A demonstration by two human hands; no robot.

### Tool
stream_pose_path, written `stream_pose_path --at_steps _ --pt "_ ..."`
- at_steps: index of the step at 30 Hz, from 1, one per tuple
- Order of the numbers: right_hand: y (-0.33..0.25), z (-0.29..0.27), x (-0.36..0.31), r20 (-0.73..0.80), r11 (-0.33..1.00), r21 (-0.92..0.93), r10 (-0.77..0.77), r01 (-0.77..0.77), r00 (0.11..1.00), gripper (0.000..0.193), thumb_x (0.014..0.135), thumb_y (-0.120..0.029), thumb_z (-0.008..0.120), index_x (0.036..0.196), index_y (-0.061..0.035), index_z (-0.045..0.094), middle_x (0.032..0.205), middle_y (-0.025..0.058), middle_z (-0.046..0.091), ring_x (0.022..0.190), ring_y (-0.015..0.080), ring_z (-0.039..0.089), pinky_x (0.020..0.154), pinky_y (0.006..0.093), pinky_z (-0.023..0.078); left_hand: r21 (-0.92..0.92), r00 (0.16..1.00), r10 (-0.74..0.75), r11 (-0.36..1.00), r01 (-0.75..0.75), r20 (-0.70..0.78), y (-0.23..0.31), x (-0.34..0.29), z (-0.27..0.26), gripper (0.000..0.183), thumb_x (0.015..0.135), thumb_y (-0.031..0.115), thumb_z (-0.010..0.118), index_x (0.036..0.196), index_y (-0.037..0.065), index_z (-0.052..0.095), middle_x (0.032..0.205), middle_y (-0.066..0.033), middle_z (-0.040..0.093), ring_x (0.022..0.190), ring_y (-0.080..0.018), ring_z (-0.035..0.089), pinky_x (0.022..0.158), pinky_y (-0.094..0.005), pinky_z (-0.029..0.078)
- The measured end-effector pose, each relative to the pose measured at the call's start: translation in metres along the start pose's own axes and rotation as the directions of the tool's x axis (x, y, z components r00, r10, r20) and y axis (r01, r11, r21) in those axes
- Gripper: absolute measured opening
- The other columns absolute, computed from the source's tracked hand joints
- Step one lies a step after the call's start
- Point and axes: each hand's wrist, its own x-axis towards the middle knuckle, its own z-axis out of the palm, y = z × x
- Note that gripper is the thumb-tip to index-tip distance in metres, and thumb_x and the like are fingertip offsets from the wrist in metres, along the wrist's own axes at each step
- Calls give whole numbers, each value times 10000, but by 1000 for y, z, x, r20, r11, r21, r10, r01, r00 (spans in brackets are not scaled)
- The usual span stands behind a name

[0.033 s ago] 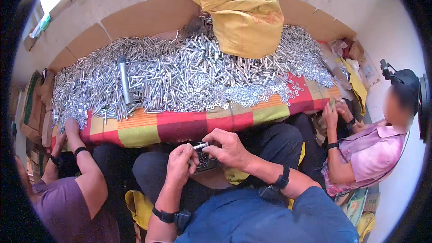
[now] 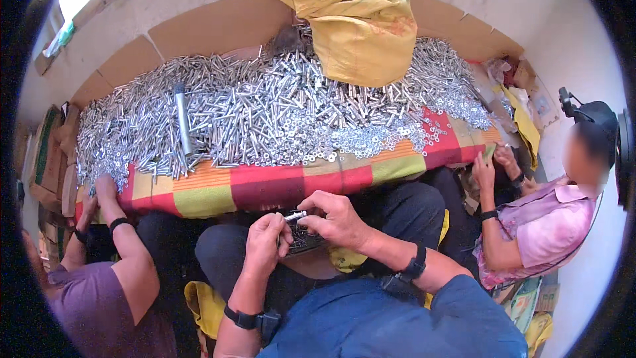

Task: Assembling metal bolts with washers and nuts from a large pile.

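Above my lap, a short shiny metal bolt (image 2: 294,215) lies across between my two hands. My left hand (image 2: 266,233) pinches its left part between thumb and fingers. On its right end, near what looks like a nut or washer, the thumb and fingertips of my right hand (image 2: 336,220) are closed. Just below my hands is a dark container (image 2: 305,240) with small metal parts, partly hidden. Beyond them a large heap of loose bolts and metal sleeves (image 2: 258,109) covers the checked cloth (image 2: 265,189), with many small washers (image 2: 371,139) along its front.
A yellow sack (image 2: 364,40) rests over the back of the heap. A thick metal tube (image 2: 183,122) lies on the left part. Cardboard (image 2: 218,23) lines the back. Co-workers sit on both sides, a purple sleeve (image 2: 99,298) left and a pink shirt (image 2: 550,232) right.
My hands and the bolt stay in the same place. The right co-worker's hands have shifted very slightly.
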Motion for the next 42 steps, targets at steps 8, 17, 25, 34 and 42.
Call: stream_pose_path --at_steps 8,17,25,34,42 --pt "11 -14 2 283 793 163 532 -586 798 321 978 -292 644 834 -7 673 701 44 648 623 117 652 542 267 500 -25 1000 4 1000 -3 12 2 1 6 226 1001 218 607 848 51 620 647 -47 608 415 -86 454 382 -234 316" --pt "88 -106 62 -318 875 -471 -54 -109 947 188 812 -172 696 851 12 687 865 208 677 837 388 664 772 464 529 72 993 -51 996 43 105 1 3 4 300 1037 293 565 902 35 638 658 -56 616 415 -83 460 377 -229 309" --pt "137 -152 110 -402 674 -696 -80 -247 912 162 794 -118 680 875 22 683 934 245 670 895 427 658 809 494 526 -61 991 -36 997 44 127 -3 9 3 389 1069 370 487 982 20 632 666 -102 633 384 -114 454 338 -240 307" --pt "122 -151 102 -453 849 -355 210 -391 866 174 787 -165 695 816 7 694 770 199 698 668 291 700 672 409 562 -96 993 -49 994 59 109 -2 3 2 401 1084 378 430 1046 18 603 665 -109 635 383 -122 460 336 -243 310" --pt "43 -73 47 151 719 532 439 -447 886 332 938 -111 645 1237 11 573 882 91 687 587 107 624 499 228 483 -182 996 -22 983 38 88 -2 7 1 469 1091 432 398 1067 2 584 666 -101 626 377 -119 477 324 -233 299"
